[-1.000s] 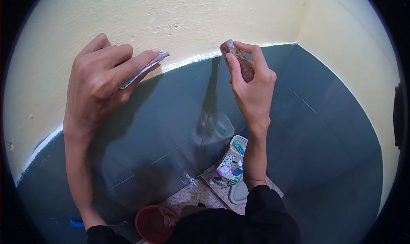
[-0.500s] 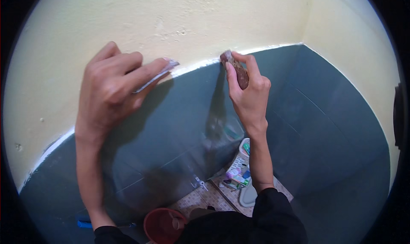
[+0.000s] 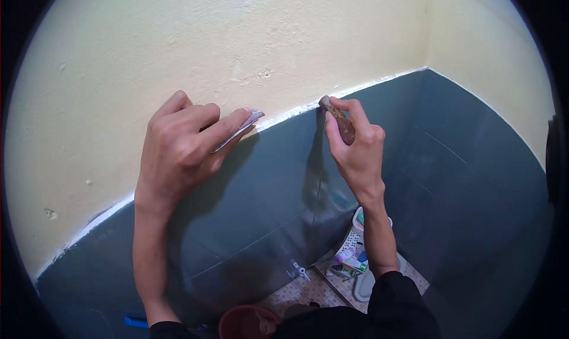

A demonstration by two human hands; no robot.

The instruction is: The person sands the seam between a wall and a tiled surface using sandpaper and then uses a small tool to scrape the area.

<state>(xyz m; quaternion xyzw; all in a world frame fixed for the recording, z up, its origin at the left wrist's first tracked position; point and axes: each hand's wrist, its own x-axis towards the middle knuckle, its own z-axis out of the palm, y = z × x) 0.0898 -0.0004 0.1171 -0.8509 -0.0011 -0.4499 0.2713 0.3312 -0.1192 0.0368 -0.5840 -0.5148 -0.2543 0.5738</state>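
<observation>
My left hand (image 3: pixel 181 152) is raised against the wall, fingers closed on a thin, flat greyish piece (image 3: pixel 240 128) that looks folded; its exact kind cannot be made out. The piece's tip is at the white line (image 3: pixel 284 118) where the cream wall meets the dark tiles. To the right, my right hand (image 3: pixel 364 155) pinches a short brown, worn-looking stub (image 3: pixel 341 122) between thumb and fingers. Its upper end is at the same white line, and I cannot tell whether it touches.
Cream plaster (image 3: pixel 195 48) with small pits rises above blue-green tiles (image 3: pixel 255 208), meeting another wall in a corner at right. Below are a white tap (image 3: pixel 300 270), a white basket (image 3: pixel 351 241) of toiletries, a red bucket (image 3: pixel 237 324) and a blue object (image 3: pixel 136 322).
The whole view has shifted, so wall, tiles and both hands appear lower and farther right. Both hands keep their holds, close to the same stretch of white line.
</observation>
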